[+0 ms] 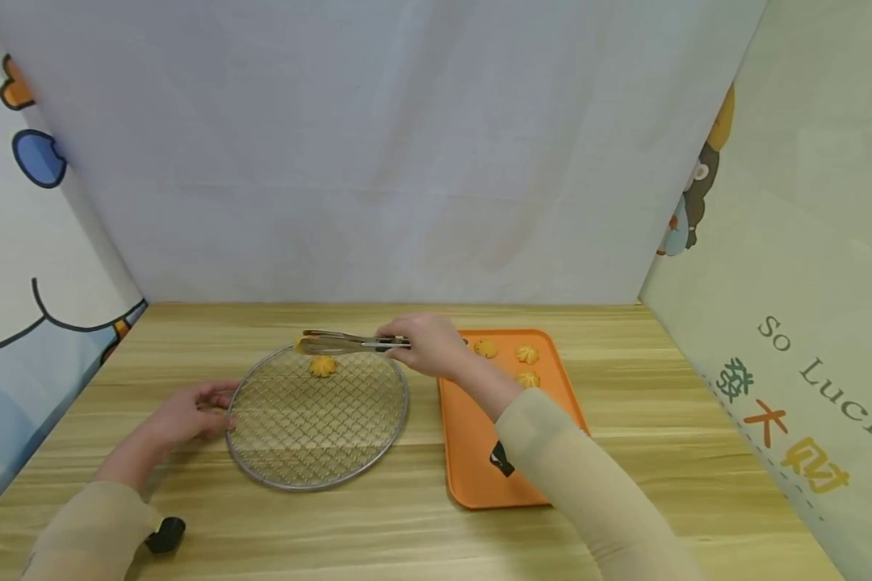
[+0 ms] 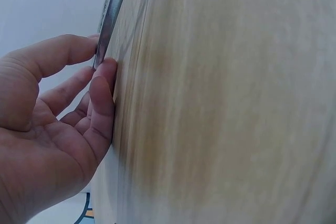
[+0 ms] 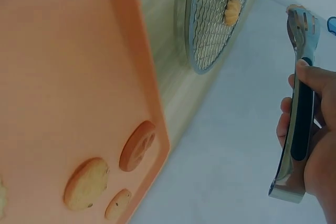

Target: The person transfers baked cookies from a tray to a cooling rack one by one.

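My right hand (image 1: 429,345) grips metal tongs (image 1: 341,344) with black handle grips, held over the far edge of a round wire rack (image 1: 320,436). A small piece of golden cookie (image 1: 299,345) shows at the tongs' tips, mostly hidden by them. On the mesh near that edge lies a ridged golden cookie (image 1: 323,366). At the rack's left side, my left hand (image 2: 58,93) pinches the metal rim (image 2: 109,27) between thumb and fingers. An orange tray (image 1: 472,452) sits to the right, bearing several cookies, among them a flower-shaped one (image 1: 527,354).
In the right wrist view, a round cookie (image 3: 137,146), a flat cookie with dark specks (image 3: 86,184) and a smaller one (image 3: 118,204) lie near the tray's corner. The right forearm hides part of the tray. Fabric walls enclose the wooden table (image 1: 654,452) on three sides.
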`<state>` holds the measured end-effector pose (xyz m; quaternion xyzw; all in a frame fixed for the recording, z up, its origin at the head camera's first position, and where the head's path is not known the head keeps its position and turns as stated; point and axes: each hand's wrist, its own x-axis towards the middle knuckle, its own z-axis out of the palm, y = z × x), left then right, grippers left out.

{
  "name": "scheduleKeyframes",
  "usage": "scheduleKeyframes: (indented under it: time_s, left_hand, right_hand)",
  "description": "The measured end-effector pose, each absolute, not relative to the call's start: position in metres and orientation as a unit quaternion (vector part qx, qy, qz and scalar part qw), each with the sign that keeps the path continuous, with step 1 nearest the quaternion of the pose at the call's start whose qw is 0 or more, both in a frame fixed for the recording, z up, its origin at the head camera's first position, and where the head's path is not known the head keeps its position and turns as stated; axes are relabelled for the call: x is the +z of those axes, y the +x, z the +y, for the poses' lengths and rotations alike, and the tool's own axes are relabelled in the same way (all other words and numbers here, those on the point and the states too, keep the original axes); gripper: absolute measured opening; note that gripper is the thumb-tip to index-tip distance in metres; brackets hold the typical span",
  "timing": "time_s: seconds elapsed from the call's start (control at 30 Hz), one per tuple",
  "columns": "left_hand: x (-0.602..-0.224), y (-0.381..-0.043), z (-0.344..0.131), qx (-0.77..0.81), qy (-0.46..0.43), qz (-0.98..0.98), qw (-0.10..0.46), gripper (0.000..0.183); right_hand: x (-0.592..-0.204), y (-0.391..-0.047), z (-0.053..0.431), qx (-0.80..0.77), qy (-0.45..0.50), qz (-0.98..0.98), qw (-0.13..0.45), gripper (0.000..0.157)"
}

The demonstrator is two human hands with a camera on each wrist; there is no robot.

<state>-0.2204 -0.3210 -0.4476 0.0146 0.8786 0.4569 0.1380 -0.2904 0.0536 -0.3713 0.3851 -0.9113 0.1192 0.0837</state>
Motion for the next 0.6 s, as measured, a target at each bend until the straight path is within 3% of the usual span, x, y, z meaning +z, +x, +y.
scheduleKeyframes:
  time_s: [0.6]
  left_hand:
    - [-0.45,-0.22,-0.321,0.465,0.014,0.874,0.138,0.075]
  right_hand:
    - [-0.397,-0.282,0.009,0.076,0.344,-0.935,0.04,0.031]
